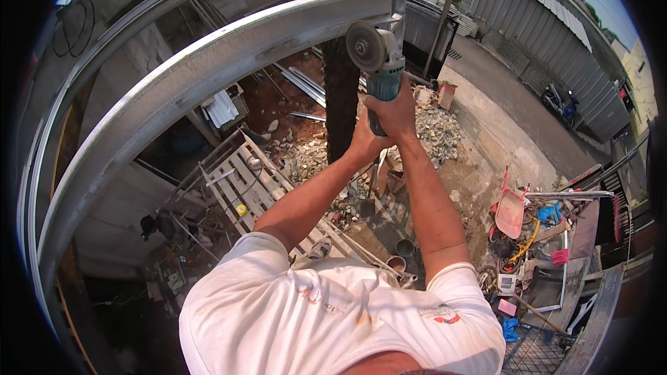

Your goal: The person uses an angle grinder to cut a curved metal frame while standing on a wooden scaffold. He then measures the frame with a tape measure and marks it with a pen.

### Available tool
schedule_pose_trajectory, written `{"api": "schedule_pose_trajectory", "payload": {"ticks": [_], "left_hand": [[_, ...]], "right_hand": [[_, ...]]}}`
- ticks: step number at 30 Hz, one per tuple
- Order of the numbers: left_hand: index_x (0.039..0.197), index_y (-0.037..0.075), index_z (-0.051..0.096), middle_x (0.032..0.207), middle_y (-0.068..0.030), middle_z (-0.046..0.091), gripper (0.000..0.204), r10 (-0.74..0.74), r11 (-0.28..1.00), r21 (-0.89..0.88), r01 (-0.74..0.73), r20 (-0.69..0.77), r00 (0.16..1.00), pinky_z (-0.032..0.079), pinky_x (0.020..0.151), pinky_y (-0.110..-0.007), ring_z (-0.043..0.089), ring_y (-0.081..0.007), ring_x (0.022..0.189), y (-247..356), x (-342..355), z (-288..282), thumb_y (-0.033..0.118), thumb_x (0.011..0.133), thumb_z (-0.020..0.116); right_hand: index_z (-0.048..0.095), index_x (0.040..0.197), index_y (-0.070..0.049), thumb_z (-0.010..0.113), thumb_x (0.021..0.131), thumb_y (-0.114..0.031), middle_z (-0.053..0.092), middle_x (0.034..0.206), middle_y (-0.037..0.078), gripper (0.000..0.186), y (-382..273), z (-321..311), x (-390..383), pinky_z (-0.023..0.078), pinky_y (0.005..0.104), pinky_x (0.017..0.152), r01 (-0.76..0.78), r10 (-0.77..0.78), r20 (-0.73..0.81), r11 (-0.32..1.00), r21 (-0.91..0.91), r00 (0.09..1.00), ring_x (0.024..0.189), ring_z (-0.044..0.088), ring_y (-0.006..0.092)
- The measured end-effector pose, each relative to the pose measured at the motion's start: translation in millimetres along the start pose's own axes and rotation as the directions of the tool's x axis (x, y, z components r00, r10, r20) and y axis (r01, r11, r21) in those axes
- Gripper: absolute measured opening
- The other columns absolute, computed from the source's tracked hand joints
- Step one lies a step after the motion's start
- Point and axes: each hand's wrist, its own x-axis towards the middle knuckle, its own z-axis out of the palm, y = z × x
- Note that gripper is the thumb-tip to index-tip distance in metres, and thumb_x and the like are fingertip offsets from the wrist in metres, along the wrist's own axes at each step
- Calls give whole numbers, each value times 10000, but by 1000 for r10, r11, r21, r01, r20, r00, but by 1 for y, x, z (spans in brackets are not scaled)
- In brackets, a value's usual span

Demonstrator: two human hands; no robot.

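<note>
I hold a teal angle grinder [384,82] raised ahead of me, its grey disc at the top beside the end of a long galvanized steel beam [229,40]; I cannot tell whether the disc touches the steel. My right hand [397,114] grips the grinder's body, thumb across it. My left hand [369,135] is closed round its lower part, just below and left of my right hand, partly hidden by it. The beam meets an upright metal post [399,10], in front of a dark tree trunk [337,97].
Below me are a slatted wooden platform [236,184] with a shoe [320,248] on it, rubble [438,139] and buckets [405,248]. A red wheelbarrow [509,212] lies among clutter at the right. A corrugated shed [528,35] and motorbike [559,104] stand beyond. Another rail [111,35] runs along the left.
</note>
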Motion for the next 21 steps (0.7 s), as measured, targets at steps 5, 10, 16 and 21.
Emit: {"api": "schedule_pose_trajectory", "payload": {"ticks": [5,10,16,21], "left_hand": [[1436,42,356,1363,-98,523,965,-24,1000,-1,24,47,999,419,1051,-372,524,-209,1238,-4,-2,-7,233,662,900],[1439,43,354,1365,-99,522,972,-49,997,-61,52,45,998,415,1059,-375,523,-209,1241,3,-3,-2,221,659,905],[1432,48,365,1361,-101,527,957,-8,998,-56,11,48,999,410,1062,-374,524,-208,1240,-2,0,-3,242,662,899],[1415,46,381,1349,-102,537,933,-38,998,-50,40,47,998,413,1056,-372,530,-209,1233,1,0,-1,260,664,893]], "right_hand": [[477,1304,-43,825,658,-297,685,1102,205,777,-5,1,-3,534,428,888,-15,15,1,1000,-17,1000,1018,687,364],[471,1313,-23,825,657,-290,677,1129,208,792,-4,1,-2,527,426,902,-21,21,-1,999,-25,1000,1040,680,358],[470,1326,-14,827,647,-299,670,1149,215,819,-7,-1,0,522,426,913,-20,20,-11,999,-30,1000,1054,672,367],[474,1324,-16,818,650,-286,662,1153,198,804,-5,0,0,514,415,922,-38,38,-7,999,-27,999,1058,664,347]]}}
